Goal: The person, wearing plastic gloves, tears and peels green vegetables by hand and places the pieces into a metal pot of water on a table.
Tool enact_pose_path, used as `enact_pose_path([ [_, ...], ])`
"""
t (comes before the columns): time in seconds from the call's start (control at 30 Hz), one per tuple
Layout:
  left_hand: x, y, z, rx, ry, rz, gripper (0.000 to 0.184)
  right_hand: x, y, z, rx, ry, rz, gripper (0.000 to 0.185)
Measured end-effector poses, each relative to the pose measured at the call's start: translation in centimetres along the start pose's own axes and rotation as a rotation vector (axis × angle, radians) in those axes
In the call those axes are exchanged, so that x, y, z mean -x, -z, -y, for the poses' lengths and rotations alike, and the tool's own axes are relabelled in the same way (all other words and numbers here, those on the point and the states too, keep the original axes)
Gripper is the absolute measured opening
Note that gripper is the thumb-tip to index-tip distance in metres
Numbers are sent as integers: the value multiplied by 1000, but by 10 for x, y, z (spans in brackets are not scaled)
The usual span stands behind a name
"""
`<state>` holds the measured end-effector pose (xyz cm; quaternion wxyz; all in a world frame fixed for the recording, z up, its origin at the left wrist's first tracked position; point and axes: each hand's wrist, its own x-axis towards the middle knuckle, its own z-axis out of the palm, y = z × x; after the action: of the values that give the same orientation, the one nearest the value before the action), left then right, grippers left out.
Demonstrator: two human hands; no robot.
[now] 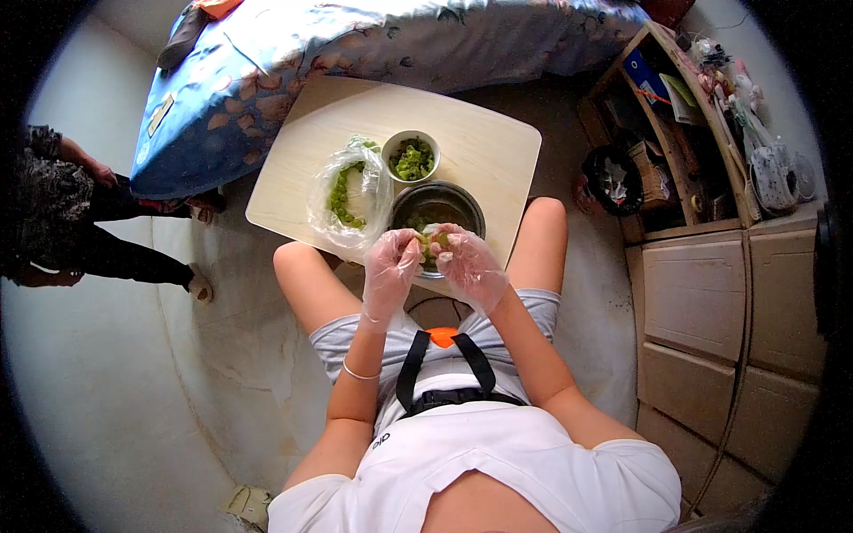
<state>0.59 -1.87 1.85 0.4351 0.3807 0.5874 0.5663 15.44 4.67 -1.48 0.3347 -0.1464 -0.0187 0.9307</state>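
My left hand [392, 269] and my right hand [473, 266], both in clear plastic gloves, meet above the near rim of a metal bowl [481, 215]. The fingers of both are pinched round a small green piece [435, 238] whose exact shape is unclear. More green bits and a dark hollow show inside the metal bowl, partly hidden by my hands. Behind it stands a white bowl [410, 176] filled with chopped green pieces [412, 158]. To the left, an open clear plastic bag [324, 210] holds more green pieces along its inside.
The pale table [302, 124] stands between my knees and a bed with a flowered cover [231, 107]. At the left a person in dark clothes [67, 204] stands nearby. On the right are a wooden shelf [658, 115], a black-lined bin [613, 180] and cabinets [693, 289].
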Motion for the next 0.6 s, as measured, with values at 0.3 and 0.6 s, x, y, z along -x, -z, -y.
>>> enact_pose_path([
  [0.3,1,2,2,73,8,3,10,0,10,1,-51,-74,106,27],
  [0.6,0,11,-14,15,43,-54,10,2,10,1,26,-54,67,26],
])
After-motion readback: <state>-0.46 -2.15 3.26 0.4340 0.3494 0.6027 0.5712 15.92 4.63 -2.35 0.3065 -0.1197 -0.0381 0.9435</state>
